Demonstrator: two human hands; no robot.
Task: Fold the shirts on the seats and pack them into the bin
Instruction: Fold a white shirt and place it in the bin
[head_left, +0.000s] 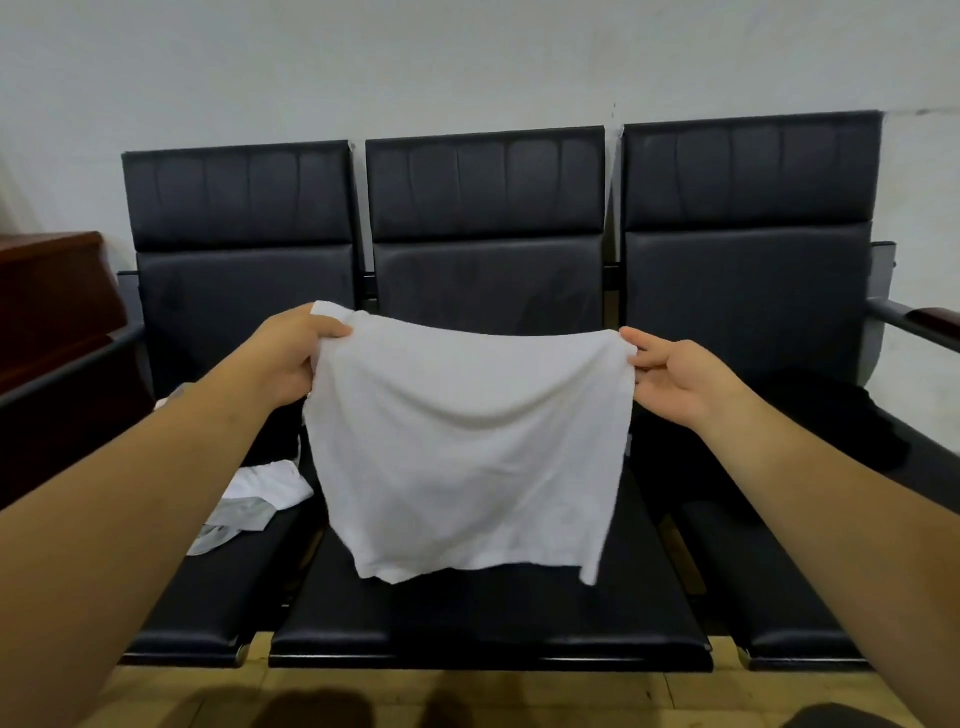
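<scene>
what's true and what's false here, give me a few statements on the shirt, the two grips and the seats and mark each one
1. The left grip and the right grip each hold an upper corner of the white shirt. True.
2. The white shirt lies flat on a seat. False: it hangs in the air in front of the middle seat, held up by both grips.
3. Light clothing lies on the left seat. True.
4. The right grip hangs empty at the person's side. False: its fingers pinch the shirt's right upper corner.
</scene>
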